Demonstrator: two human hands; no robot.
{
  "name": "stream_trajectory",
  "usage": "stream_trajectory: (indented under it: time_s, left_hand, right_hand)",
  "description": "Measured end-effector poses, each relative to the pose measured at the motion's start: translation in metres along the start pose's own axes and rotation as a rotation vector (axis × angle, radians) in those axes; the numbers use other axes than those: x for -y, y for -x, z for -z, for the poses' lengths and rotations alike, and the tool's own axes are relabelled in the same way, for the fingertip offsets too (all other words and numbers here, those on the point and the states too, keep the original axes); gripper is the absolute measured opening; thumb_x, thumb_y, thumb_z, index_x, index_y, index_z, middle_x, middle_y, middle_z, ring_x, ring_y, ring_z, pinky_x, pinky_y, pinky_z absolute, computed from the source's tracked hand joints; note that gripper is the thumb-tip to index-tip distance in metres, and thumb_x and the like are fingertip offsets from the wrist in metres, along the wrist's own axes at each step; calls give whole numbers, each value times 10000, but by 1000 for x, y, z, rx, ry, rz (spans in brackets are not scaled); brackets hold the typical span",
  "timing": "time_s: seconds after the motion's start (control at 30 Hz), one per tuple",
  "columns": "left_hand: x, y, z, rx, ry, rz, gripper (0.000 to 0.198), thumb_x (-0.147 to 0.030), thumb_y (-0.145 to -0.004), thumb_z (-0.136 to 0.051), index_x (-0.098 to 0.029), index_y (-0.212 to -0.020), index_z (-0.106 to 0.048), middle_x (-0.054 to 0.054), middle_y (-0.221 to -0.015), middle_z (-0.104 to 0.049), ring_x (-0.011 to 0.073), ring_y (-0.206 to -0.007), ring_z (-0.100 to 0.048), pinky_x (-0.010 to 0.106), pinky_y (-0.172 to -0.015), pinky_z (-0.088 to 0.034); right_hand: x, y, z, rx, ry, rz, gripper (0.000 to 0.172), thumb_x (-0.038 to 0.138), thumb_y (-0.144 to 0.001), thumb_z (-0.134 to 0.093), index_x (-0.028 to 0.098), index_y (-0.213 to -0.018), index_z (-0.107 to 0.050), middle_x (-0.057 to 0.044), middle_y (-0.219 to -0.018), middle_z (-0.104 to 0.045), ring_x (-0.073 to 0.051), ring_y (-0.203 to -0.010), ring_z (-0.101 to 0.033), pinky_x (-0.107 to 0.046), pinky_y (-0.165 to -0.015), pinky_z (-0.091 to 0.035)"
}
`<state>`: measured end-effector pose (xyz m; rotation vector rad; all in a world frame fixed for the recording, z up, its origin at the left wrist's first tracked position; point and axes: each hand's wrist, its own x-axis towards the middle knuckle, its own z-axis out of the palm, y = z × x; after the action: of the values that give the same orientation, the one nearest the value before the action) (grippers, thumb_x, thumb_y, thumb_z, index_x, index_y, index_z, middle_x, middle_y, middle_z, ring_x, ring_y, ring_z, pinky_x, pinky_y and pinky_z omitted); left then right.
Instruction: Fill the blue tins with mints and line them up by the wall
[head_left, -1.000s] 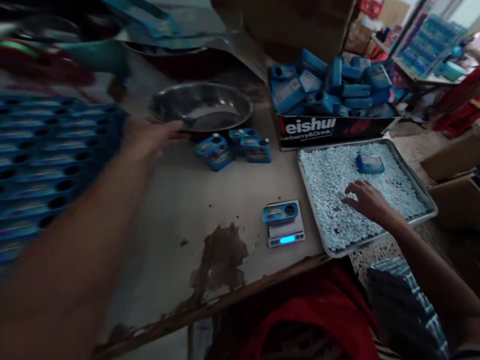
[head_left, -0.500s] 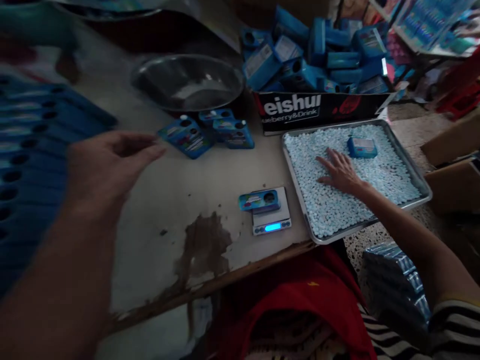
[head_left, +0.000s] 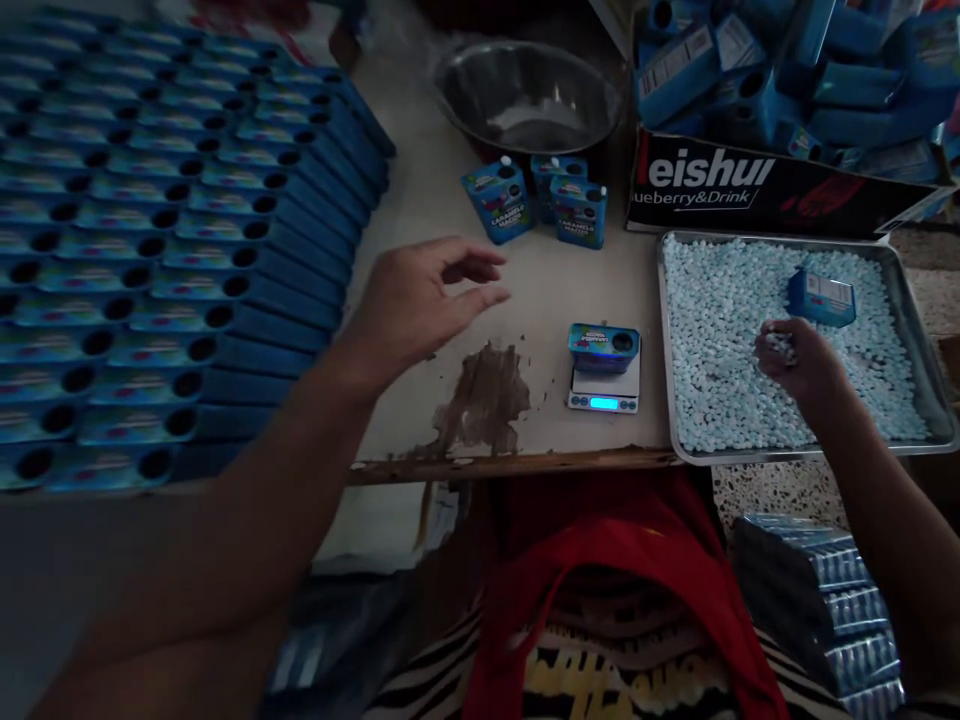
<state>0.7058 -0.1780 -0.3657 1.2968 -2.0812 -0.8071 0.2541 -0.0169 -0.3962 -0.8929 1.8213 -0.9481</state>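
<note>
My right hand (head_left: 799,360) is closed around a small heap of pale blue candies, just over the metal tray (head_left: 667,330). Loose candies (head_left: 727,340) of the same kind cover the tray's bottom. A blue candy box (head_left: 821,297) lies among them, just beyond that hand. Over the table, my left hand (head_left: 439,295) is held with thumb and fingers apart and nothing between them. Between my hands, another blue box (head_left: 602,345) rests on a small digital scale (head_left: 604,403), whose display glows blue.
Packed rows of blue boxes (head_left: 172,250) fill the left side. Several small blue packs (head_left: 501,200) stand before a metal bowl (head_left: 525,95). A black printed carton (head_left: 765,185) heaped with blue boxes is behind the tray. Wrapped silvery packs (head_left: 844,590) sit below, at right.
My right hand, earlier spread flat on the candies, is now closed around some. My left hand appears farther right, away from the small packs. The view has shifted left.
</note>
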Motion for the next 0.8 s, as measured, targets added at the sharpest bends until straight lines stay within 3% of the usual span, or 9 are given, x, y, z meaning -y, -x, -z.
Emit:
stream_trajectory:
  time_s: [0.1,0.23,0.33,0.43,0.57,0.7,0.8]
  left_hand:
    - [-8,6,-8,124,6,-49,524,-398,-835,-869,-281,-1341,-797,61,-1233,-832,297,-1218,-770,442,-1120,-601]
    - [-11,15,-28,246,88,-65,782,-429,-770,-968,-332,-1497,-695,65,-1387,-786,333,-1345,-720,480,-1149,-590]
    - [-9,24,-48,311,142,-54,821,-446,-782,-966,-325,-1531,-652,86,-1464,-752,353,-1387,-695,514,-1163,-584]
    - [-5,32,-62,326,205,-56,755,-461,-825,-916,-320,-1519,-656,88,-1541,-707,346,-1415,-680,530,-1214,-554]
    - [4,40,-60,270,246,-8,696,-514,-835,-874,-312,-1474,-689,92,-1494,-722,347,-1383,-691,537,-1206,-563]
    - [17,47,-44,236,237,54,679,-530,-833,-853,-298,-1453,-704,102,-1468,-731,348,-1357,-699,528,-1172,-587]
    - [25,49,-37,243,223,62,685,-544,-828,-842,-286,-1447,-706,111,-1452,-733,354,-1346,-705,537,-1183,-582]
  right_hand:
    - [2,9,2,25,-153,-109,252,446,-783,-657,267,-869,-502,-1,-733,-505,-133,-571,-327,-276,-536,-235]
    - [11,24,-23,36,-225,-181,291,336,-757,-803,224,-947,-614,1,-760,-589,-87,-545,-348,-243,-503,-242]
    - [38,36,-53,184,-53,-60,285,387,-827,-804,196,-989,-667,43,-679,-538,-84,-536,-358,-247,-515,-247]
    - [84,43,-84,345,291,203,248,408,-933,-722,180,-1028,-712,30,-698,-582,-112,-599,-441,-272,-580,-316]
    - [135,41,-118,447,715,551,187,278,-986,-641,166,-1055,-774,-7,-828,-683,-133,-742,-542,-289,-735,-386]
    - [149,35,-136,534,924,576,193,189,-977,-629,162,-1054,-803,-18,-857,-709,-137,-767,-561,-283,-768,-377]
    - [147,32,-138,510,985,556,209,163,-956,-641,170,-1066,-819,-12,-845,-707,-137,-761,-568,-276,-758,-366]
